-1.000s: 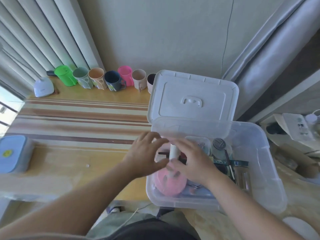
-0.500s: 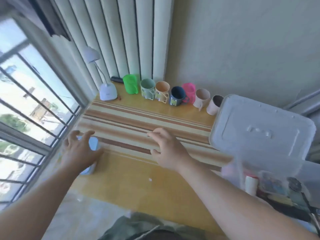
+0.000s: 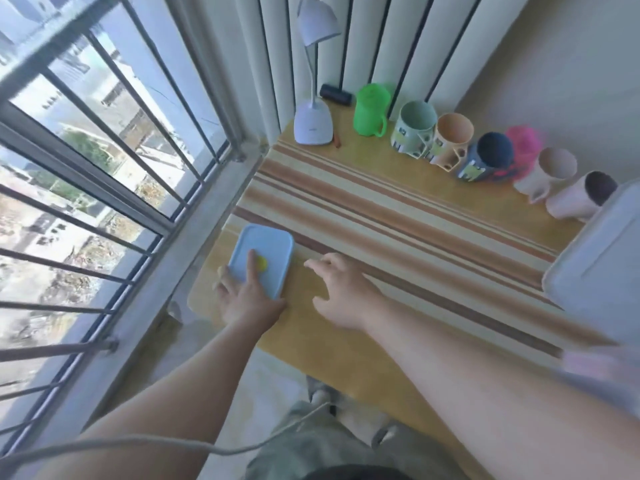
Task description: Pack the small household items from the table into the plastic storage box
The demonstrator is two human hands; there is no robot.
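Observation:
A small light-blue container [image 3: 266, 251] with a yellow spot on its lid lies at the table's left end. My left hand [image 3: 247, 294] rests on its near part, fingers spread over the lid and one side. Just right of it, my right hand [image 3: 341, 289] hovers with fingers apart and nothing in it. The storage box's raised white lid [image 3: 602, 268] shows at the right edge; the box body is out of view.
A row of several mugs [image 3: 453, 142] lines the table's back edge, from a green one [image 3: 371, 110] to pale ones at the right. A white desk lamp [image 3: 313, 123] stands at the back left corner. A barred window [image 3: 104, 161] runs along the left.
My hands left the storage box and went left across the table. The view swung left with them. My left hand now lies on the blue container, with the right hand close beside it.

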